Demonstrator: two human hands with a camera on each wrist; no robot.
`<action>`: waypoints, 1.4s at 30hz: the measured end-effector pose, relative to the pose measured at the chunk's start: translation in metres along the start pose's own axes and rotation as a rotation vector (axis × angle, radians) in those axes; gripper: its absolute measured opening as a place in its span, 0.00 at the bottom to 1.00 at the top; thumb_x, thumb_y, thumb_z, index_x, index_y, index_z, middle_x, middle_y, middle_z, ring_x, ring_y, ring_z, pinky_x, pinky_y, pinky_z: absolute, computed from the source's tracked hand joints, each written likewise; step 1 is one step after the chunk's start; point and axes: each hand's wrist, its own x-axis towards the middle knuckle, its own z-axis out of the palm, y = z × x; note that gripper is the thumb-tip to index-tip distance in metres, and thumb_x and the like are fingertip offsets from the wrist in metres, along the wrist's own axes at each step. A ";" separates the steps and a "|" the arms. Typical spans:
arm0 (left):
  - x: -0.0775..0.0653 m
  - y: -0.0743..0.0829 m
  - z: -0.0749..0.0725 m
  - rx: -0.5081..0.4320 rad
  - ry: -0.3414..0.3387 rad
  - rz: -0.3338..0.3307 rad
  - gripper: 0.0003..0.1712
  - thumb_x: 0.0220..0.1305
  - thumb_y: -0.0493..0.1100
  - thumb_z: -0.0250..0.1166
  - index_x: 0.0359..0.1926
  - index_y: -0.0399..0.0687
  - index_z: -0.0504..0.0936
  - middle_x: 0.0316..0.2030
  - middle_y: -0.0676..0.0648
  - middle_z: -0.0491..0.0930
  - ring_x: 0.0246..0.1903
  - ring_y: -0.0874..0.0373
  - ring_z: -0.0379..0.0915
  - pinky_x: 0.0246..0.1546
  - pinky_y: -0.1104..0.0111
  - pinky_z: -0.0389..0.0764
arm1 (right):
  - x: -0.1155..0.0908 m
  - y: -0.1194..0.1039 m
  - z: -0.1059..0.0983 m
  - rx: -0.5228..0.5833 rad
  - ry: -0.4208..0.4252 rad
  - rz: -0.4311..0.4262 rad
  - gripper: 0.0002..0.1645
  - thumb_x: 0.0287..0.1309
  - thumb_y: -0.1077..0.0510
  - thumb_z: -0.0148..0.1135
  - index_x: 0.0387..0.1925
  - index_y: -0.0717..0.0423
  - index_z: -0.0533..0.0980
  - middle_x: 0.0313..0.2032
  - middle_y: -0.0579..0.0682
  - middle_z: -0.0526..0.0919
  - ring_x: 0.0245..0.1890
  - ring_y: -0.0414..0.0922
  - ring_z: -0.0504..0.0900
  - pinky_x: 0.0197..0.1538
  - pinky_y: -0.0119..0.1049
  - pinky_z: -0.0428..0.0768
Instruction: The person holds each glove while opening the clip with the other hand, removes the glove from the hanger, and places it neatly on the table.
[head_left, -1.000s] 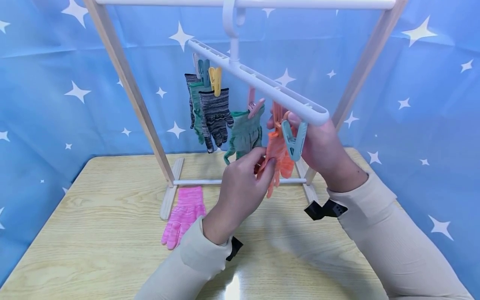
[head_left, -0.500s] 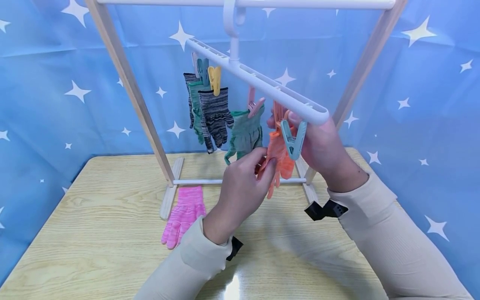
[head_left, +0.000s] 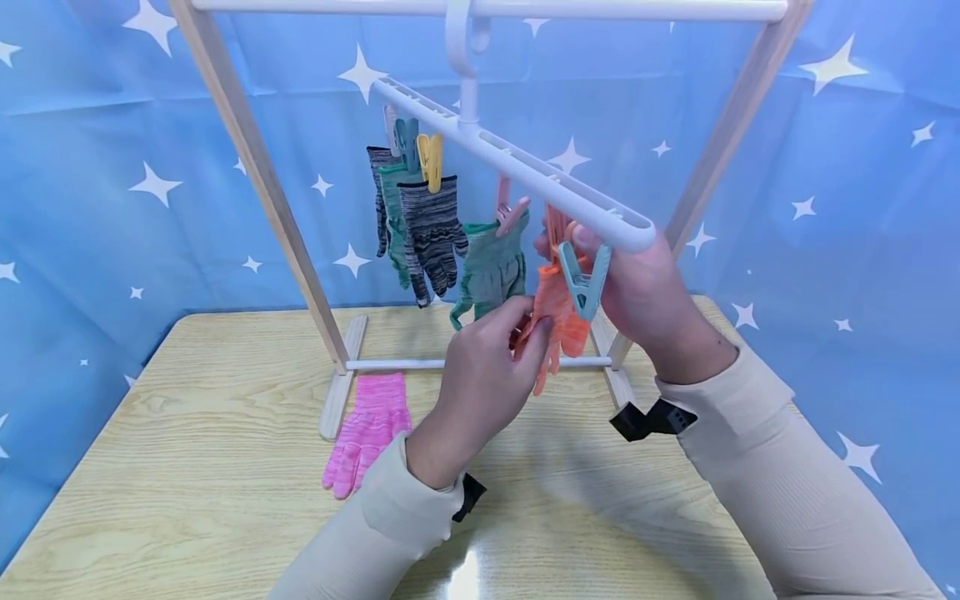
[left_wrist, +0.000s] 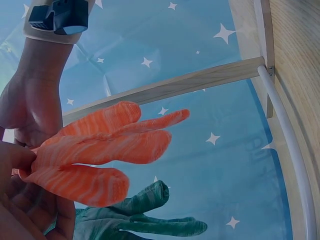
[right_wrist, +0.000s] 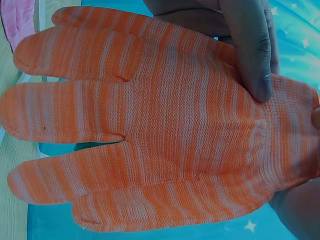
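My left hand (head_left: 487,375) pinches an orange striped knit glove (head_left: 553,308) between thumb and fingers, near its cuff. The glove's fingers point down, and the right wrist view shows it spread flat. Above it, my right hand (head_left: 645,300) is at the near end of the white hanger bar (head_left: 525,167), thumb and fingertips around an orange clothespin (head_left: 557,223) at the cuff. Part of that clothespin is hidden by the fingers. A teal clothespin (head_left: 585,283) dangles in front of my right fingers, holding nothing.
Further along the bar hang a green glove (head_left: 491,267) on a pink clothespin (head_left: 512,215) and a grey-black glove (head_left: 431,233) on a yellow one, with more behind. A pink glove (head_left: 371,429) lies on the table (head_left: 187,467) beside the wooden stand's left foot (head_left: 341,396).
The teal clothespin has swung slightly to the left. Both hands keep their hold in nearly the same place.
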 end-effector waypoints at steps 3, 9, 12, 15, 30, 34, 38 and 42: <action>-0.001 0.000 0.001 0.000 -0.003 -0.005 0.10 0.71 0.46 0.62 0.46 0.46 0.82 0.27 0.53 0.79 0.22 0.64 0.67 0.22 0.76 0.72 | -0.001 0.000 -0.002 -0.015 0.002 0.012 0.29 0.59 0.53 0.71 0.61 0.57 0.77 0.44 0.51 0.83 0.44 0.47 0.85 0.57 0.41 0.82; -0.001 0.002 0.001 0.023 0.012 0.004 0.10 0.71 0.45 0.62 0.46 0.45 0.83 0.27 0.52 0.80 0.22 0.64 0.69 0.22 0.78 0.72 | 0.000 -0.001 -0.002 -0.034 -0.024 -0.016 0.33 0.58 0.50 0.72 0.61 0.62 0.75 0.36 0.52 0.80 0.40 0.46 0.80 0.55 0.42 0.83; -0.001 0.003 0.001 0.031 0.015 0.009 0.09 0.71 0.45 0.62 0.45 0.45 0.82 0.27 0.52 0.81 0.22 0.65 0.70 0.23 0.78 0.72 | -0.001 -0.001 -0.002 -0.037 -0.012 -0.008 0.36 0.56 0.49 0.73 0.62 0.62 0.74 0.38 0.52 0.81 0.40 0.47 0.83 0.53 0.41 0.84; -0.001 0.004 0.002 0.030 0.013 0.010 0.09 0.71 0.45 0.62 0.45 0.45 0.82 0.27 0.52 0.81 0.22 0.65 0.70 0.23 0.78 0.73 | -0.002 -0.001 -0.003 -0.036 0.002 0.013 0.37 0.56 0.50 0.73 0.64 0.60 0.73 0.40 0.52 0.82 0.39 0.47 0.85 0.51 0.39 0.85; -0.003 0.009 0.000 0.023 0.007 -0.011 0.10 0.71 0.45 0.62 0.47 0.44 0.82 0.29 0.51 0.83 0.24 0.64 0.73 0.26 0.80 0.75 | -0.003 -0.007 -0.003 -0.118 0.046 0.121 0.25 0.63 0.56 0.67 0.60 0.59 0.77 0.45 0.52 0.84 0.48 0.49 0.86 0.55 0.37 0.83; -0.003 0.010 0.000 0.014 0.007 -0.012 0.10 0.71 0.45 0.62 0.46 0.45 0.82 0.28 0.51 0.83 0.23 0.65 0.72 0.25 0.79 0.74 | -0.003 -0.010 -0.003 -0.175 0.053 0.141 0.23 0.63 0.56 0.67 0.58 0.59 0.78 0.45 0.53 0.85 0.45 0.49 0.87 0.53 0.36 0.84; -0.003 0.011 0.001 0.010 0.010 -0.010 0.10 0.71 0.45 0.62 0.46 0.45 0.82 0.29 0.51 0.83 0.23 0.65 0.72 0.24 0.79 0.74 | -0.003 -0.012 -0.003 -0.181 0.059 0.148 0.20 0.64 0.58 0.66 0.56 0.59 0.80 0.45 0.54 0.85 0.45 0.50 0.87 0.52 0.36 0.84; -0.003 0.013 0.001 0.009 0.007 -0.017 0.10 0.71 0.45 0.62 0.46 0.45 0.82 0.28 0.52 0.83 0.23 0.65 0.72 0.24 0.79 0.73 | -0.002 -0.012 -0.003 -0.147 0.063 0.138 0.18 0.63 0.59 0.66 0.54 0.59 0.81 0.44 0.53 0.85 0.46 0.52 0.86 0.53 0.38 0.84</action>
